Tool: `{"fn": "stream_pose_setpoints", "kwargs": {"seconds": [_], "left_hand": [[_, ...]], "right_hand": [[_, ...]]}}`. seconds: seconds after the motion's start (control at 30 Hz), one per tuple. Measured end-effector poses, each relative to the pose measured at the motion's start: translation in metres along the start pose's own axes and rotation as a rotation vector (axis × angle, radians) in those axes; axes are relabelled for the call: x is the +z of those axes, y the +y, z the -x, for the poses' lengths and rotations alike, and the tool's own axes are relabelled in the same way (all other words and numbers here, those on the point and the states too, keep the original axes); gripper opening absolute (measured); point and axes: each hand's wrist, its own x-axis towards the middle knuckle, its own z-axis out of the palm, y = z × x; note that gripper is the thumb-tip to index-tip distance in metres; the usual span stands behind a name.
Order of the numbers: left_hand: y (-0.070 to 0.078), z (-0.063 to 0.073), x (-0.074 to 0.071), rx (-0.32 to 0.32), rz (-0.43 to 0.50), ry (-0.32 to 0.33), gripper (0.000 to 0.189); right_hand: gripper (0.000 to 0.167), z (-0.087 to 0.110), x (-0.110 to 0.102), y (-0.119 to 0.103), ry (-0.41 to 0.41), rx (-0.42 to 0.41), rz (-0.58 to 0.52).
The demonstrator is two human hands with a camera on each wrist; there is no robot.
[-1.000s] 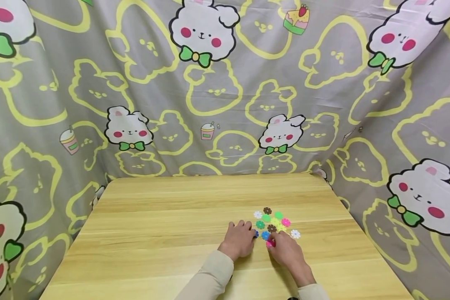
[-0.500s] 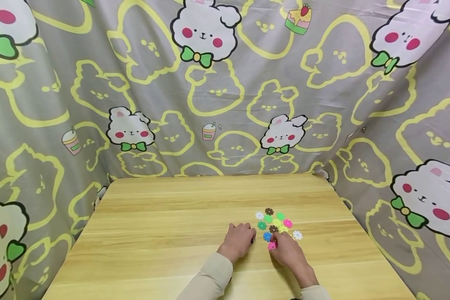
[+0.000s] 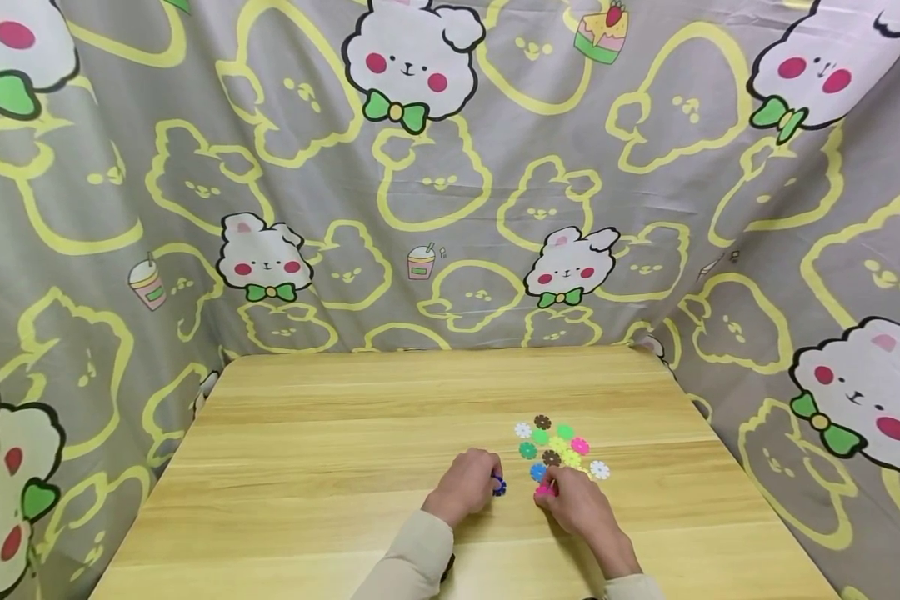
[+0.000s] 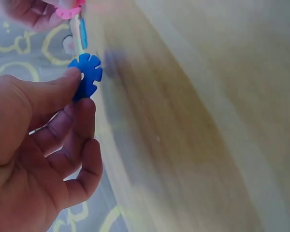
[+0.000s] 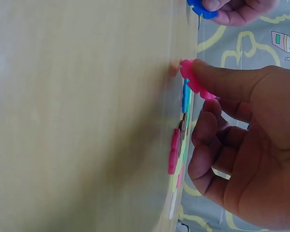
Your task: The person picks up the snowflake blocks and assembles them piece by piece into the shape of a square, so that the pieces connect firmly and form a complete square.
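The left hand [image 3: 461,487] is drawing the blue disc [image 4: 91,75] left and toward the person, farther from the cluster than a second ago; the right hand [image 3: 581,502] is staying close to its earlier spot. A patterned curtain [image 3: 435,200] is hanging behind the table [image 3: 345,425] and along both sides. Beige sleeves [image 3: 412,557] are reaching in from the near edge. The left thumb and index finger are clamping the blue disc: the thumb is pressing its face, the index fingertip is meeting its lower edge, and most of the notched rim is projecting past both. The right thumb and index finger are pinching the pink disc [image 5: 192,81], its rim sticking out beyond the thumb tip; whether it is touching the wood is hard to tell. Both hands' other fingers are curling. Loose discs are lying clustered beyond the right hand, the light blue disc [image 3: 537,472] just beside its fingertips, a white disc [image 3: 599,470] at the right edge.
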Motion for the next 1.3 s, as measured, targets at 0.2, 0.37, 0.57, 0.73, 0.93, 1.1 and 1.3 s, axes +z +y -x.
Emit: {"fn": "stream_pose_setpoints", "kwargs": {"seconds": [0.2,0.37,0.57,0.73,0.93,1.1,1.3], "left_hand": [[-0.007,0.006,-0.006,-0.040,0.121,0.031,0.010],[-0.013,0.015,-0.016,-0.102,0.249,0.065,0.007],[-0.022,0.026,-0.030,-0.162,0.350,0.134,0.005],[-0.028,0.036,-0.040,-0.219,0.414,0.198,0.006],[-0.032,0.048,-0.046,-0.278,0.536,0.266,0.008],[-0.035,0.060,-0.050,-0.331,0.653,0.283,0.012],[-0.038,0.071,-0.055,-0.371,0.756,0.303,0.017]], "right_hand": [[0.017,0.001,0.001,-0.004,0.008,-0.011,-0.001],[0.016,0.001,0.001,-0.008,0.022,-0.032,-0.020],[0.009,0.000,0.001,-0.017,0.039,-0.079,-0.093],[0.009,-0.002,0.001,-0.027,0.029,-0.098,-0.211],[0.007,-0.003,0.004,-0.041,0.055,-0.154,-0.310],[0.007,-0.002,0.009,-0.057,0.055,-0.214,-0.404],[0.005,-0.002,0.014,-0.074,0.042,-0.296,-0.474]]}}
